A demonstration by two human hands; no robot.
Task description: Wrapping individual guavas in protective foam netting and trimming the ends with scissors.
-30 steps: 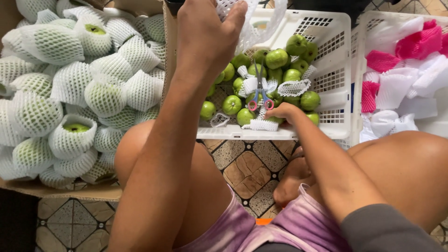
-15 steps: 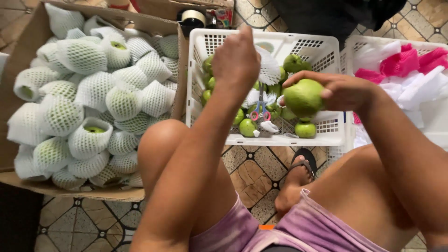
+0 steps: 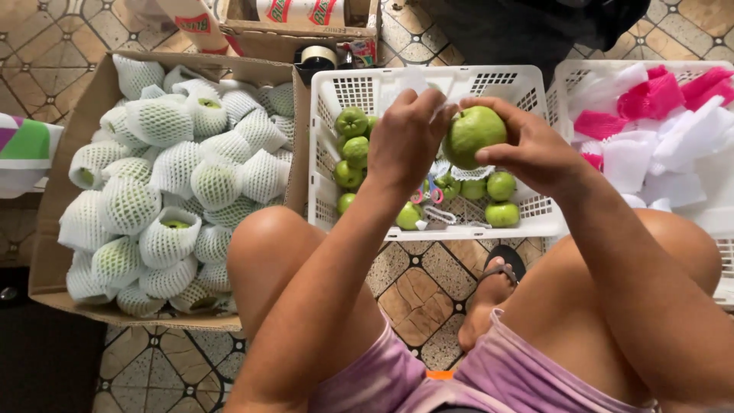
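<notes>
The left hand (image 3: 409, 141) is seen from the back, so its fingertips are hidden; they curl around something thin and whitish at the top, but what it is cannot be made out, and whether the fingers actually pinch it or only touch it cannot be told. The right hand (image 3: 535, 153), right of centre in the frame, grips a large green fruit (image 3: 474, 136) with thumb and fingers closed around its right side, holding it up above the white plastic crate (image 3: 336, 99) in the upper middle of the frame; the left hand sits just beside the fruit on its left. Inside the crate lie smaller green fruits (image 3: 353, 122), several of them covered by the two hands and forearms, along with some pink and white bits on the crate floor that are too small to identify. At left, an open cardboard box (image 3: 73, 122) holds fruits wrapped in white foam netting (image 3: 157, 122), its lower edge partly hidden behind the person's knee. At the right edge a second white crate (image 3: 569, 76), cut off by the frame, contains pink and white foam sleeves (image 3: 650, 99). The tiled floor (image 3: 417, 279) shows between the knees, with a sandalled foot (image 3: 489, 294) on it.
</notes>
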